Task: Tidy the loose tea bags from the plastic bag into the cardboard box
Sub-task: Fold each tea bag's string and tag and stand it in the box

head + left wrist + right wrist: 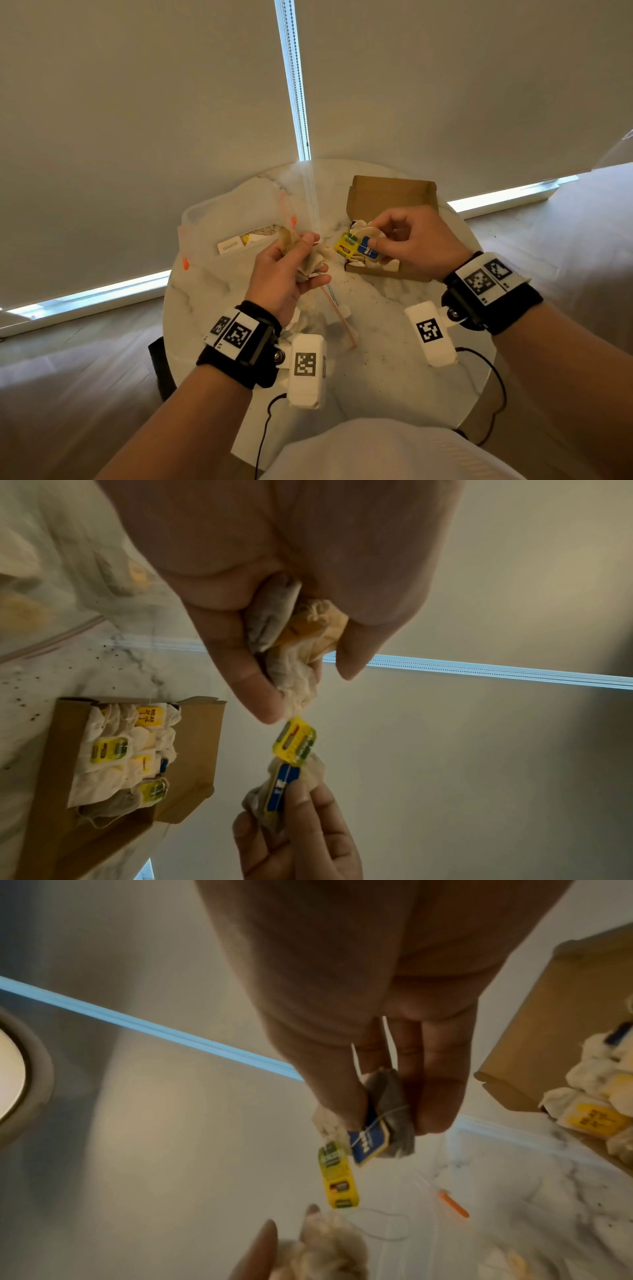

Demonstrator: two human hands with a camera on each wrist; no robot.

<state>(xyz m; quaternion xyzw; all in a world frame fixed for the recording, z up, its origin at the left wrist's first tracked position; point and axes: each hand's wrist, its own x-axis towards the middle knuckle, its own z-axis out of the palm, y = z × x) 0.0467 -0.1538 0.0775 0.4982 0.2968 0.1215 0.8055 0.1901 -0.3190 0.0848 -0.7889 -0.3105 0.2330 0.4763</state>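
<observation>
My right hand (pixel 407 236) pinches a blue-tagged tea bag (pixel 370 248) above the box (pixel 390 195); left hand (pixel 291 267) clutches a bunch (pixel 310 263). I'd free the tangled string, then lower it.

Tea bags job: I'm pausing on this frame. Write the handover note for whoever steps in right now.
Left hand: grips a crumpled bunch of tea bags above the table.
Right hand: pinches a tea bag with a blue tag; a yellow tag dangles beside it, just short of the cardboard box.
Done: the box, lid open, already holds a layer of bags.
Left: box both handfuls, then the bags still in the plastic bag on the left. Loose tea specks lie on the tabletop.
</observation>
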